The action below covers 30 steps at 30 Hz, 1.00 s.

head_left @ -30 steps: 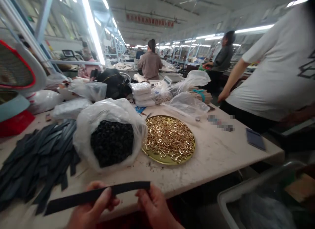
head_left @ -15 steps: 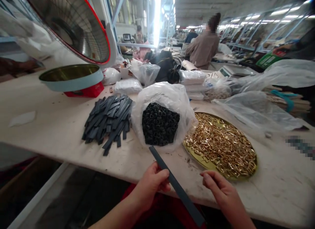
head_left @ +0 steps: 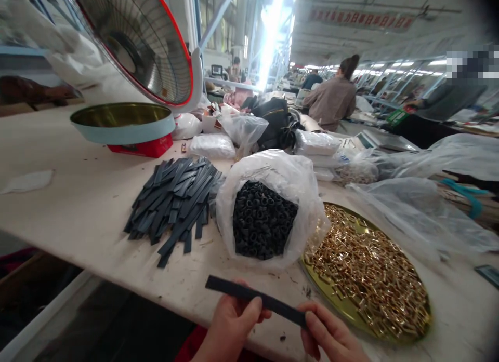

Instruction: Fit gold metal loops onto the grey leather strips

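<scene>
A flat dark strip (head_left: 280, 306) is stretched between my two hands above the table's front edge. My left hand (head_left: 238, 315) is closed on it near the middle, thumb on top. Its right end is pinched between the thumb and fingers of my right hand (head_left: 325, 328). Beyond them a white plastic bag (head_left: 306, 177) lies open toward me, full of small black loops (head_left: 263, 222). Left of the bag is a loose pile of similar dark strips (head_left: 175, 196). A round gold tray (head_left: 331, 294) heaped with small gold-coloured metal pieces (head_left: 374, 268) sits to the right.
A fan (head_left: 136, 45) with a red rim leans over the left side. Below it a shallow round tin (head_left: 125, 134) rests on a red box (head_left: 144, 148). Clear plastic sheeting (head_left: 421, 211) covers the right side. A person (head_left: 333, 102) is farther back.
My right hand has moved in and taken hold of the strip's right end. The strip has turned from steeply slanted to nearly level. The view has shifted slightly.
</scene>
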### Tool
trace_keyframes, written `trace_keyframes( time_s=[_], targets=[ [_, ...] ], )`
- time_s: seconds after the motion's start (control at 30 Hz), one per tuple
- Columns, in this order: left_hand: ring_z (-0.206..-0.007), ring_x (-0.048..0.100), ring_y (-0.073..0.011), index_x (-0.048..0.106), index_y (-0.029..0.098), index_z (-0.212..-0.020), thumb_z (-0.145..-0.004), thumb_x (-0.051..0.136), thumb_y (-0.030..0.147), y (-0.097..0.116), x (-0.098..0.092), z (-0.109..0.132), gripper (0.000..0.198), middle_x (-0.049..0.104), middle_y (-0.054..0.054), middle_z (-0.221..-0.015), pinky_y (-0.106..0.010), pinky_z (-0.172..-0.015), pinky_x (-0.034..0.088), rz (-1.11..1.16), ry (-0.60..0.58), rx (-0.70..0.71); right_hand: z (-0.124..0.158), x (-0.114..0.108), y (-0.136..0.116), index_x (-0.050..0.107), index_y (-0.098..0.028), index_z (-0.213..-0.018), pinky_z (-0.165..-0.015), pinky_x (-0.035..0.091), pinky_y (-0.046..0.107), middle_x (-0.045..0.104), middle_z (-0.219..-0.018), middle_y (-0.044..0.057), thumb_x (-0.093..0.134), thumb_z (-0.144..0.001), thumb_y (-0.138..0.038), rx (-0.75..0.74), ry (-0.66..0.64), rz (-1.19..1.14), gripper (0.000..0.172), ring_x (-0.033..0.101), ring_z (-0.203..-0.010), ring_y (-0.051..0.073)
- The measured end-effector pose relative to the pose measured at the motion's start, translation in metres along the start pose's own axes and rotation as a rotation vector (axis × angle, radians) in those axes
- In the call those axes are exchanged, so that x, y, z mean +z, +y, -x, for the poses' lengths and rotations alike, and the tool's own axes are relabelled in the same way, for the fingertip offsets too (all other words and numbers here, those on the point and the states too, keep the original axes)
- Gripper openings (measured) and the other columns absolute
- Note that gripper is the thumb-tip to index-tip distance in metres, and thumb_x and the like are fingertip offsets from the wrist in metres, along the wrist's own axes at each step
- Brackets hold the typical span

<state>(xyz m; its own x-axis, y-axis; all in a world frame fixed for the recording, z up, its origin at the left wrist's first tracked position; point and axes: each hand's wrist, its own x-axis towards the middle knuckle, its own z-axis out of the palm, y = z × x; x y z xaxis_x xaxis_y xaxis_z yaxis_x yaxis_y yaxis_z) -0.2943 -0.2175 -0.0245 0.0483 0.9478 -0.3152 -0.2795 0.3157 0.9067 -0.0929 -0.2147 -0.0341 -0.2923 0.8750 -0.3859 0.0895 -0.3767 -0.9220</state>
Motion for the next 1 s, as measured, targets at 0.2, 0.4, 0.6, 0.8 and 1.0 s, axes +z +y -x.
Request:
trace_keyframes(
  time_s=[0.2,0.4,0.6,0.8,1.0],
  targets=[
    [-0.088,0.058,-0.0185,0.064,0.018,-0.080,-0.073,0.065,0.045,-0.004,-0.018,0.001,0.028,0.059,-0.007,-0.101,-0.027,-0.076,0.045,0.009,-0.409,-0.007,-0.028,0.007,0.000,0.054,-0.017,-0.089,-0.049,0.034,0.022,0.044,-0.058,-0.005,0.062,-0.071,-0.050,0.006,0.183,-0.168,0.039,0.042,-0.050,0.009],
    [-0.072,0.063,-0.0146,0.048,0.014,-0.118,-0.081,0.054,0.033,0.014,-0.016,-0.007,0.043,0.061,-0.013,-0.102,-0.020,-0.059,0.049,0.344,-0.439,-0.500,-0.057,0.017,-0.024,0.052,-0.018,-0.102,-0.060,0.042,0.026,0.054,-0.074,0.001,0.047,-0.082,-0.037,-0.291,0.140,0.383,0.028,0.052,-0.065,0.015],
    [-0.069,0.062,-0.0124,0.047,0.011,-0.117,-0.080,0.047,0.015,0.033,-0.006,-0.002,0.037,0.063,-0.013,-0.095,-0.016,-0.055,0.047,0.246,-0.233,-0.405,-0.109,-0.006,-0.062,0.055,-0.013,-0.105,-0.077,0.042,0.033,0.056,-0.099,0.011,0.044,-0.085,-0.019,-0.553,0.485,1.240,0.023,0.055,-0.083,0.021],
    [-0.073,0.062,-0.0133,0.048,0.010,-0.115,-0.080,0.047,0.015,0.032,-0.006,0.010,0.035,0.062,-0.013,-0.096,-0.017,-0.057,0.048,0.264,-0.213,-0.379,-0.125,-0.009,-0.064,0.054,-0.015,-0.107,-0.072,0.040,0.029,0.058,-0.098,0.010,0.045,-0.084,-0.014,-0.415,0.469,1.465,0.025,0.057,-0.084,0.021],
    [-0.074,0.061,-0.0143,0.049,0.009,-0.113,-0.077,0.047,0.014,0.034,0.000,0.021,0.037,0.061,-0.014,-0.097,-0.018,-0.057,0.048,0.234,-0.171,-0.363,-0.125,-0.004,-0.062,0.055,-0.015,-0.101,-0.070,0.039,0.029,0.056,-0.099,0.011,0.047,-0.085,-0.023,-0.416,0.482,1.409,0.019,0.057,-0.081,0.020]
  ],
)
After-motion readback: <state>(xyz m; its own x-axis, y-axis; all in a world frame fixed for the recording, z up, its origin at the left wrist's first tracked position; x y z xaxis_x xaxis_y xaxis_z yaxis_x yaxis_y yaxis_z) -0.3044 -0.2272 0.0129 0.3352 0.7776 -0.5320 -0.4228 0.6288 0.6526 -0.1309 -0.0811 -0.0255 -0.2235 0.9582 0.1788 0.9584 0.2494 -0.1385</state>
